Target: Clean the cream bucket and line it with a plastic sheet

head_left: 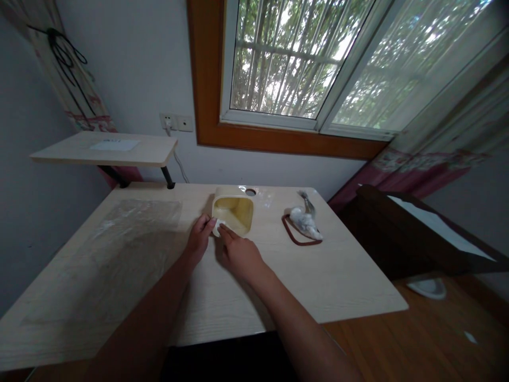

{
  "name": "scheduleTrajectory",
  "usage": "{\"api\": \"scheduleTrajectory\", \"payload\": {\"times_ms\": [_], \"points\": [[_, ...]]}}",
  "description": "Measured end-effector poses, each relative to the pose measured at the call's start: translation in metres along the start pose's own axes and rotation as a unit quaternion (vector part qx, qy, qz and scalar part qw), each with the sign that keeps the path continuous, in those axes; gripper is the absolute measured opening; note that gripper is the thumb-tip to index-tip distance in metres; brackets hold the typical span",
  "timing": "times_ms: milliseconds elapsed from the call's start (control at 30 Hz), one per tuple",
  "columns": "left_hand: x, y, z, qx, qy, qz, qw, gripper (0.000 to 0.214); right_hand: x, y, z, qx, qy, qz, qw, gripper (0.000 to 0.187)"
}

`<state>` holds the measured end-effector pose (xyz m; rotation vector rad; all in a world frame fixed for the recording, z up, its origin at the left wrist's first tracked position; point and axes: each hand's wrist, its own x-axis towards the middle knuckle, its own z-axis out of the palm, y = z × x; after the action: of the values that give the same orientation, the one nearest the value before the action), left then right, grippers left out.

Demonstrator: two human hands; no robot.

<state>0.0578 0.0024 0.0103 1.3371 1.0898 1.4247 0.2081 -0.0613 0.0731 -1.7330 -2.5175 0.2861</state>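
A cream-yellow plastic container (234,211) lies on its side on the wooden desk (326,276), its opening facing me. My left hand (199,237) and my right hand (238,254) meet at its near left corner. Their fingertips pinch a small white piece (217,227) between them, right at the container's rim. What the white piece is I cannot make out. Both forearms reach in from the desk's near edge.
A crumpled grey-white bag with a dark red looped cord (304,223) lies right of the container. A clear plastic sheet (131,233) covers the desk's left part. A raised shelf (103,148) stands at the back left. A dark bed frame (417,233) is on the right.
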Motion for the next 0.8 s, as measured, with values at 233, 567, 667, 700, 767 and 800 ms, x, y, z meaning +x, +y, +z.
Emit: {"api": "scheduleTrajectory", "payload": {"times_ms": [233, 567, 667, 700, 767, 800], "points": [[-0.002, 0.004, 0.003, -0.033, -0.013, -0.024, 0.999, 0.039, -0.002, 0.013, -0.004, -0.076, -0.013, 0.057, 0.995, 0.059], [-0.001, -0.001, 0.002, -0.051, -0.013, -0.01, 0.999, 0.039, 0.0, -0.001, 0.003, -0.036, 0.01, 0.037, 0.999, 0.061], [-0.001, -0.006, 0.0, -0.043, -0.014, -0.004, 0.999, 0.037, -0.002, -0.002, 0.005, -0.021, 0.021, 0.009, 1.0, 0.061], [-0.001, -0.007, 0.0, -0.042, -0.016, -0.006, 0.999, 0.036, -0.003, -0.002, 0.005, -0.024, 0.022, 0.008, 0.999, 0.061], [-0.001, -0.006, 0.0, -0.047, -0.018, -0.01, 0.999, 0.036, -0.004, 0.002, 0.004, -0.037, 0.018, 0.015, 0.999, 0.061], [-0.001, -0.005, 0.001, -0.049, -0.017, -0.012, 0.999, 0.036, -0.004, 0.004, 0.003, -0.046, 0.013, 0.022, 0.999, 0.061]]}}
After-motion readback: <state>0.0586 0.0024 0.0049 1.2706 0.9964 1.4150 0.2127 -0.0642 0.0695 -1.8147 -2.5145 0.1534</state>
